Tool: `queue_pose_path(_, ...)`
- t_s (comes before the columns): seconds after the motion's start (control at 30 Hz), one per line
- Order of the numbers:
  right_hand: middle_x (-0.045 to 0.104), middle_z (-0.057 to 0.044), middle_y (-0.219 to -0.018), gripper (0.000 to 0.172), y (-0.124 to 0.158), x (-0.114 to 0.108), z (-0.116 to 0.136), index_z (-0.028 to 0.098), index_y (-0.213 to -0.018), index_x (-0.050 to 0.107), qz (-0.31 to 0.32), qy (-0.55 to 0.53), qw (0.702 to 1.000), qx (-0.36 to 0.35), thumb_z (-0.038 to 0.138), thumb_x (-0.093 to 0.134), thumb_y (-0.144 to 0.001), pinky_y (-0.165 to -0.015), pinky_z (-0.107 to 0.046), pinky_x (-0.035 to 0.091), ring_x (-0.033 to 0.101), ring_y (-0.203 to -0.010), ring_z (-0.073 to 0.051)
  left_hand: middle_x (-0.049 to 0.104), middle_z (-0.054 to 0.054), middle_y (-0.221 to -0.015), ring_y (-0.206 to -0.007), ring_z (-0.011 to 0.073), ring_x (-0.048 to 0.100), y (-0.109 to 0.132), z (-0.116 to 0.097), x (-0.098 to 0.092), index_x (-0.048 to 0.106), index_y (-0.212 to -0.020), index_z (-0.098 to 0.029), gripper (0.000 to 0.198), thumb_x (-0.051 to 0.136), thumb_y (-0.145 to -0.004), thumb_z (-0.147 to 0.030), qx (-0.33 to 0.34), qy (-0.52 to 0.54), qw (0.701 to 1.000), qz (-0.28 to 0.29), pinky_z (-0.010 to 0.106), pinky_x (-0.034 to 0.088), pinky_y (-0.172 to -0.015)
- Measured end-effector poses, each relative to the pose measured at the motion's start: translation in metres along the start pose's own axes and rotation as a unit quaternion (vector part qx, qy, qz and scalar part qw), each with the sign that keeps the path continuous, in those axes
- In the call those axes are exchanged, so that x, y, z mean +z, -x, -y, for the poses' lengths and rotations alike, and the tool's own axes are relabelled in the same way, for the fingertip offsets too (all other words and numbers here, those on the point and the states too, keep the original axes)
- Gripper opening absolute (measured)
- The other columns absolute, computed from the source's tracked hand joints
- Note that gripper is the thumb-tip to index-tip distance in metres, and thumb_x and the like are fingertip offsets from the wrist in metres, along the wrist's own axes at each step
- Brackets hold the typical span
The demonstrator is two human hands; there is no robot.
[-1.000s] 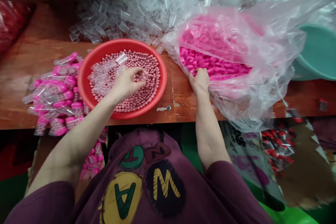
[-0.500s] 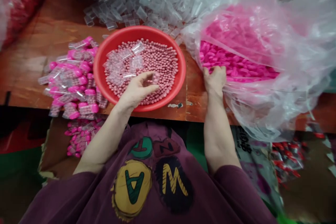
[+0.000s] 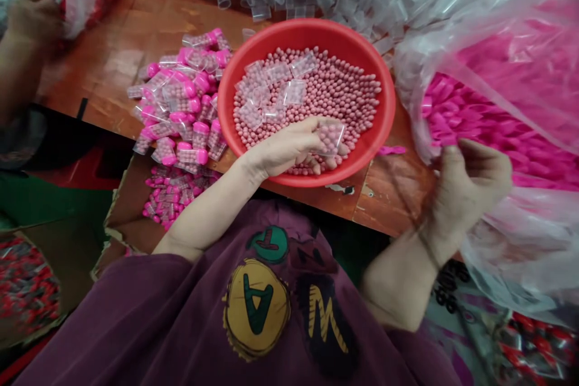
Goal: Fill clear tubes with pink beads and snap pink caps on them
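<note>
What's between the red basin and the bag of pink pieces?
The head view shows a pink piece on the tabletop, with clear tubes farther back.

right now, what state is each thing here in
clear cylindrical plastic tube: held in the left hand; whether filled, unclear
round red plastic basin: partly filled with small round pink beads
translucent plastic bag: open, bright pink plastic pieces inside, right hand at its mouth
clear pink-capped plastic tubes: closed, beads inside, heaped
torn brown cardboard box: open, more capped tubes inside

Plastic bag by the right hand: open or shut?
Open. The plastic bag gapes by the right hand, leaving bright pink pieces uncovered at its mouth.
</note>
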State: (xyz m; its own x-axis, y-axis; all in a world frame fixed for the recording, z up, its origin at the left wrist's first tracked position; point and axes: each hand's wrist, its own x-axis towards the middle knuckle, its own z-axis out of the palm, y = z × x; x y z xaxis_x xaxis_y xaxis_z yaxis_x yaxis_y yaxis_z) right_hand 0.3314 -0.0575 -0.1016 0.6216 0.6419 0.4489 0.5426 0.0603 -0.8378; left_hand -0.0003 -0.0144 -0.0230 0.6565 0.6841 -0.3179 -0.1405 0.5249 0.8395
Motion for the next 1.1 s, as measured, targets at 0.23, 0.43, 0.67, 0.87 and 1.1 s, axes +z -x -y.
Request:
queue_pose_path(0.23,0.089,-0.006,-0.107,0.025,0.05,0.051,0.112,0.026,-0.117,0.091,0.162,-0.24,0.956,0.039,0.035,0.091,-0.093,-0.091,-0.045,0.069,0.085,-0.09,-0.023,0.084,0.013,-0.126,-0.106,0.0257,0.083,0.0,0.003,0.002,0.067,-0.137,-0.02,0.03,0.058,-0.108,-0.024,0.018,-0.04,0.999,-0.018,0.046,0.07,-0.095)
queue_pose_path(0.43,0.091,-0.003,-0.118,0.021,0.061,0.057,0.125,0.031,-0.117,0.089,0.258,-0.125,0.958,-0.004,0.046,0.081,-0.104,-0.108,-0.053,0.07,0.086,-0.111,-0.027,0.081,0.008,-0.112,-0.108,0.024,0.078,-0.001,0.012,0.001,0.071,-0.114,-0.02,0.024,0.074,-0.109,-0.043,0.086,-0.046,0.994,-0.039,0.042,0.066,-0.103)
queue_pose_path(0.67,0.09,-0.004,-0.112,0.013,0.059,0.055,0.125,0.029,-0.113,0.09,0.268,-0.132,0.954,-0.029,0.035,0.082,-0.104,-0.105,-0.054,0.069,0.085,-0.107,-0.028,0.077,0.005,-0.1,-0.082,0.0161,0.071,-0.006,0.018,0.002,0.073,-0.117,-0.022,0.031,0.078,-0.109,-0.051,0.031,0.003,0.999,-0.02,0.033,0.063,-0.081)
queue_pose_path(0.87,0.087,-0.004,-0.111,0.015,0.062,0.058,0.118,0.027,-0.112,0.087,0.244,-0.131,0.96,-0.046,0.038,0.081,-0.104,-0.105,-0.049,0.069,0.083,-0.106,-0.025,0.069,0.001,-0.091,-0.071,0.0084,0.061,-0.006,0.014,0.007,0.073,-0.111,-0.018,0.018,0.077,-0.111,-0.036,0.046,0.054,0.996,-0.054,0.022,0.051,-0.066)
queue_pose_path(1.1,0.083,-0.006,-0.109,0.013,0.065,0.067,0.119,0.028,-0.108,0.087,0.233,-0.131,0.956,-0.117,0.038,0.079,-0.108,-0.099,-0.047,0.068,0.081,-0.105,-0.025,0.062,-0.002,-0.086,-0.066,0.0063,0.052,-0.004,0.007,0.012,0.072,-0.1,-0.017,0.021,0.083,-0.107,-0.034,0.045,0.048,0.995,-0.081,0.02,0.045,-0.063)
